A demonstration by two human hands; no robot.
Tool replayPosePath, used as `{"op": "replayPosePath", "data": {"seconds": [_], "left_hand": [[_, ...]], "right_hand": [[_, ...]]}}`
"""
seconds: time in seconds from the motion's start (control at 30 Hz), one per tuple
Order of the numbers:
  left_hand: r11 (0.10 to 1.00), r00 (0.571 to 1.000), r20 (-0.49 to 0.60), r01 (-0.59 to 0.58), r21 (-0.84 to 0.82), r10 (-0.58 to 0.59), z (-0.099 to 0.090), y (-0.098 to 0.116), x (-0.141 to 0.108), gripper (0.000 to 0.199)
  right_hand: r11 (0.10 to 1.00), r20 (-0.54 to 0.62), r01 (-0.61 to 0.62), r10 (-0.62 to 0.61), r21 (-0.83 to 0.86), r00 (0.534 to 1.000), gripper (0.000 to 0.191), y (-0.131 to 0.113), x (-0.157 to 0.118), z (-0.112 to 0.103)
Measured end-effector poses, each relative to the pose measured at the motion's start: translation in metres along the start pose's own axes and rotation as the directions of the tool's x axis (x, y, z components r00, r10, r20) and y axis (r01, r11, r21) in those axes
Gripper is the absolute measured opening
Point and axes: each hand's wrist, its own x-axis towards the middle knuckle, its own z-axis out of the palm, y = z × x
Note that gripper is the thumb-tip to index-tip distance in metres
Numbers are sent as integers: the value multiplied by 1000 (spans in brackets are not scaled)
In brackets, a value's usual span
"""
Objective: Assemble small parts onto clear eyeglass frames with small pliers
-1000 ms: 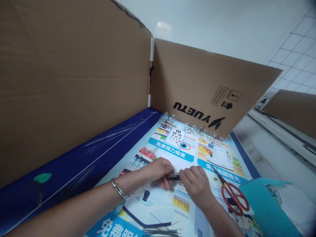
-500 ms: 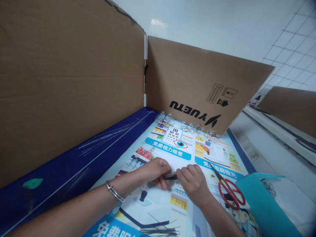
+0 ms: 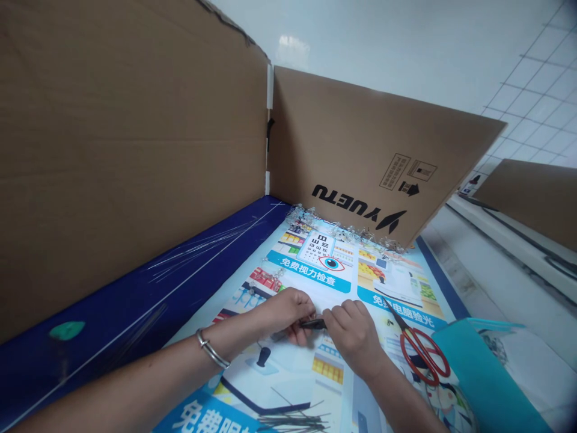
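Near the middle of the printed sheet, my left hand (image 3: 291, 310) is closed in a pinch. A bit of thin wire (image 3: 314, 314) shows at its fingertips; the rest of what it holds is hidden. My right hand (image 3: 354, 334) is wrapped around a small dark tool with a tapered tip, which looks like pliers (image 3: 312, 324). The tip points left and meets the left fingers, while the handles are covered by the right hand. Below the hands lies a loose bunch of thin dark wires (image 3: 297, 419).
Red-handled scissors (image 3: 426, 356) lie to the right, beside a turquoise folder or box (image 3: 491, 373). Small twisted wire pieces (image 3: 342, 232) line the foot of the cardboard panel (image 3: 383, 138). Another cardboard wall (image 3: 135, 120) stands left. Thin clear strands (image 3: 202, 248) and a green piece (image 3: 67, 330) lie left.
The whole view has shifted very slightly. Both hands keep their grip, and the tool's tip stays at the left fingers.
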Motion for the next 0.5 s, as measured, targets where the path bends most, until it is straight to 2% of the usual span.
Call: {"op": "replayPosePath", "data": {"seconds": [0.3,0.5], "left_hand": [[980,990,-87,-99,171,115,2,6,-4,24],[905,971,-72,-184,384,227,0,5,-7,26]], "right_hand": [[995,21,-80,78,61,997,17,-1,0,6],[974,103,-165,150,154,983,6,-1,-2,12]]}}
